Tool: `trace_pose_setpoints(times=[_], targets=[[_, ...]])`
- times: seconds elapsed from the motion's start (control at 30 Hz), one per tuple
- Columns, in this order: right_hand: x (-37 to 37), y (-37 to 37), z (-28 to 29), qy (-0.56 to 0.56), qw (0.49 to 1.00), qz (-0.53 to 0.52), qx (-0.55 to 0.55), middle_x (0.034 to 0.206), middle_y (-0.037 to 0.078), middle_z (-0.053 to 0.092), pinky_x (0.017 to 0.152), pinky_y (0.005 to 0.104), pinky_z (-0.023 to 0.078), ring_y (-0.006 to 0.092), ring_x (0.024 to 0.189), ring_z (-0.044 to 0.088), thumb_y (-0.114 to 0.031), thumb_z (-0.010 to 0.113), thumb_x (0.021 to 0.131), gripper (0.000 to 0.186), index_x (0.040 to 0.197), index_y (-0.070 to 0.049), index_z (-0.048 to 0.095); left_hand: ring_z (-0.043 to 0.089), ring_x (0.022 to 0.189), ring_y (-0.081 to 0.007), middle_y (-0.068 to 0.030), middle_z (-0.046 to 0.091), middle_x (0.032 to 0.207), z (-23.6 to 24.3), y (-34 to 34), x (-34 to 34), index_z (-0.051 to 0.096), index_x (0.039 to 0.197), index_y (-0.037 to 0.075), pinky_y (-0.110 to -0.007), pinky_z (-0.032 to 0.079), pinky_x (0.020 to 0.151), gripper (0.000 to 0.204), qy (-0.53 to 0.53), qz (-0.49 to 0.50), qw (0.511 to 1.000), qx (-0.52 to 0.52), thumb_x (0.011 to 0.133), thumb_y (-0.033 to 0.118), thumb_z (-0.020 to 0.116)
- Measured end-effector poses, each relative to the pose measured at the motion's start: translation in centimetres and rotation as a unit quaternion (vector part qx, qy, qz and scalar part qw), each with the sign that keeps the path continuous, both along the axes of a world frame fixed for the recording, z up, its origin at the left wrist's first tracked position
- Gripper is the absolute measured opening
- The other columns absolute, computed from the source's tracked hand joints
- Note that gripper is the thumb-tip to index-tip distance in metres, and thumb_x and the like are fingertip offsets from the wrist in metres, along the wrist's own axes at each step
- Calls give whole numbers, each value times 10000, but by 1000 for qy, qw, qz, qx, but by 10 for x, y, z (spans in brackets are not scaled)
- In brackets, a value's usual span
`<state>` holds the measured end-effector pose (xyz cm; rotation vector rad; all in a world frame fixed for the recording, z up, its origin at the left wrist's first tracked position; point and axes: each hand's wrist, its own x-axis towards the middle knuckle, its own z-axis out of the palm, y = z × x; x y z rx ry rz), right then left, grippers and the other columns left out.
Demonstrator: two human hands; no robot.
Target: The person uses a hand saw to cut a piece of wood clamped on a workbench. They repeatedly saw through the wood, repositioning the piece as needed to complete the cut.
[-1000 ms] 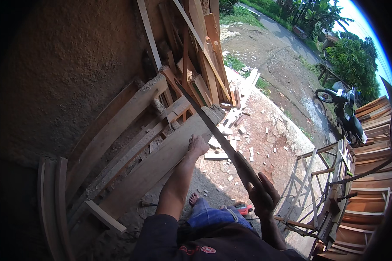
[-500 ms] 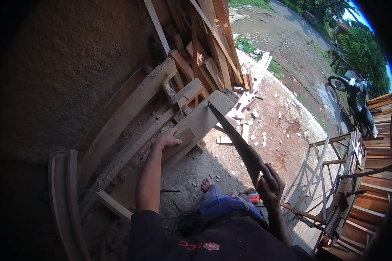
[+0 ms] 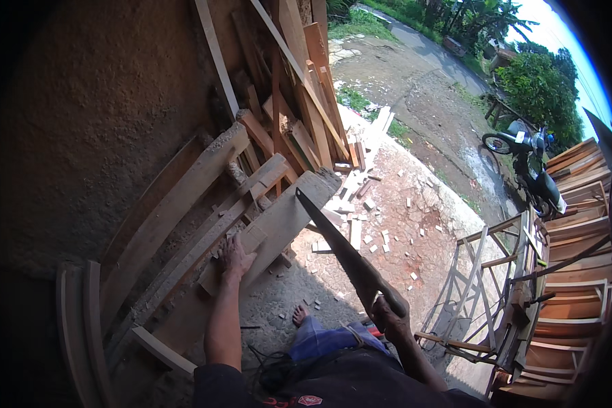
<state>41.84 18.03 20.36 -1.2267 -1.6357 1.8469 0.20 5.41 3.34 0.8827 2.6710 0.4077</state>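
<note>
My left hand [image 3: 234, 261] grips a short wooden block [image 3: 253, 240] lying on the wide workbench plank [image 3: 285, 208]. Its thumb is on the near side, and the fingers' undersides are hidden. Out to the right, my right hand [image 3: 389, 315] is closed round the handle of a handsaw [image 3: 347, 253]. The dark, tapering blade slants away to the upper left, toothed edge facing the bench. Its tip is over the plank's far part, and the blade looks apart from the block. I cannot tell whether the tip touches the plank.
Boards and offcuts [image 3: 313, 115] lean at the rough wall [image 3: 115, 88]. Small wood scraps [image 3: 368, 204] litter the sunlit ground. A wooden frame [image 3: 486, 268] stands to my right, near stacked timber [image 3: 571, 299]. A motorbike [image 3: 534, 166] is parked farther out. My bare foot [image 3: 300, 314] is below.
The whole view has shifted, moving the scene left and down. My left hand has slid a little nearer along the block, exposing more of its far end. The saw remains in my right hand.
</note>
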Motion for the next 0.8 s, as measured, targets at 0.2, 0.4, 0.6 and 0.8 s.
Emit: trace_pose_setpoints(times=[0.2, 0.4, 0.6, 0.8], targets=[[-12, 13, -16, 105, 989, 29, 101, 1047, 24, 640, 698, 242, 477, 78, 811, 562, -301, 662, 965, 524, 1400, -43, 527, 510, 1229, -381, -174, 556, 1282, 10, -30, -7, 418, 1354, 93, -531, 394, 1038, 829, 27, 31, 999, -5, 672, 346, 814], [2, 2, -18, 87, 993, 46, 73, 1134, 49, 641, 682, 269, 504, 103, 803, 586, -275, 650, 976, 549, 1455, -72, 475, 513, 1215, -403, -199, 536, 1294, -24, -28, -18, 410, 1357, 51, -536, 406, 1021, 867, 25, -7, 999, 23, 643, 349, 802], [-7, 0, -17, 91, 989, 54, 100, 1183, 35, 628, 660, 258, 481, 83, 759, 549, -301, 656, 973, 572, 1477, -111, 463, 480, 1230, -428, -235, 521, 1299, -36, -35, -28, 408, 1362, 23, -519, 398, 1039, 917, 52, -13, 998, 31, 601, 315, 828], [-6, 1, -2, 82, 990, 53, 102, 1091, 23, 657, 653, 258, 477, 80, 735, 544, -306, 655, 975, 558, 1473, -132, 474, 444, 1256, -420, -244, 500, 1322, -37, -29, -32, 391, 1375, 19, -504, 370, 1065, 938, 34, -14, 999, 36, 600, 313, 829]])
